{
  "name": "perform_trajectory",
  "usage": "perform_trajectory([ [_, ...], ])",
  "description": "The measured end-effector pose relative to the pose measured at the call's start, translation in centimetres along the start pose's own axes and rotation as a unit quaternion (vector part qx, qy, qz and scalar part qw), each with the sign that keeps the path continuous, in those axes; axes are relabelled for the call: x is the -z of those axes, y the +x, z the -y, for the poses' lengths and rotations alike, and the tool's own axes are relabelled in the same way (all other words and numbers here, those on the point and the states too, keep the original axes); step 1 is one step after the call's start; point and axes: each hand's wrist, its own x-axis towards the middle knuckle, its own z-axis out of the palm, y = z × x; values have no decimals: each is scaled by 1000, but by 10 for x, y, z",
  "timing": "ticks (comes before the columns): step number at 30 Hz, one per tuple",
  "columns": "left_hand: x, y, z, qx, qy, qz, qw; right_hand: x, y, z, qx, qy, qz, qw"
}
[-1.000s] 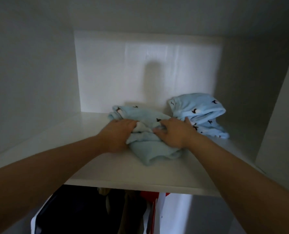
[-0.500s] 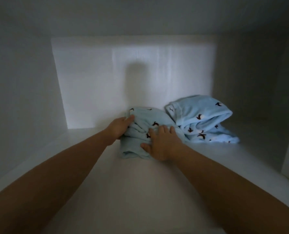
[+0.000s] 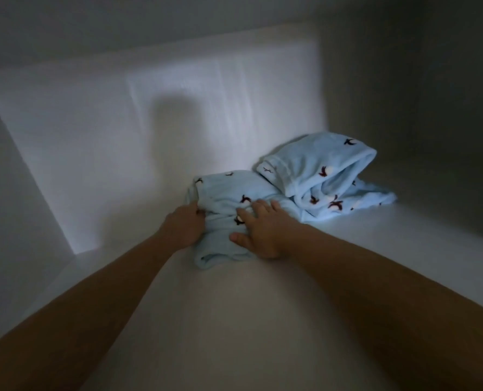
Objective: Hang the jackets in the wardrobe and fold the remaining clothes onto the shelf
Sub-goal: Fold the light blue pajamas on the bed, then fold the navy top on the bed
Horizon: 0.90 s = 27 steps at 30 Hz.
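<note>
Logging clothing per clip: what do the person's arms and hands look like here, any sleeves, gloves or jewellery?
No sleeve shows: the left forearm and right forearm are bare to the frame edge. The left hand and right hand are bare too, no gloves, rings or watch visible; dim light could hide small details.

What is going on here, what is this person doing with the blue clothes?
A person is putting clothes on a white shelf. The right hand presses flat on a folded blue garment, and the left hand touches its left side; whether it grips is unclear. A second blue garment lies loosely folded against it on the right.
</note>
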Motion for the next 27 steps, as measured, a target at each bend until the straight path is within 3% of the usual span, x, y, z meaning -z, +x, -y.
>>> perform_trajectory([
  [6,21,-8,-50,-103,119,-12,987,42,-31,-4,-16,101,-35,994],
  [9,12,-35,-88,-159,214,-11,964,62,-74,-11,-49,87,-74,992],
  [13,2,-95,-156,-238,212,15,948,86,-169,-22,-90,58,-142,984],
  [16,-9,-151,-212,-323,206,30,923,100,-267,-29,-169,71,-177,967],
  [22,-45,-294,-347,-492,168,115,846,134,-528,-6,-333,50,-165,927],
  [27,-91,-477,-470,-591,54,186,783,152,-776,72,-524,15,-163,836],
])
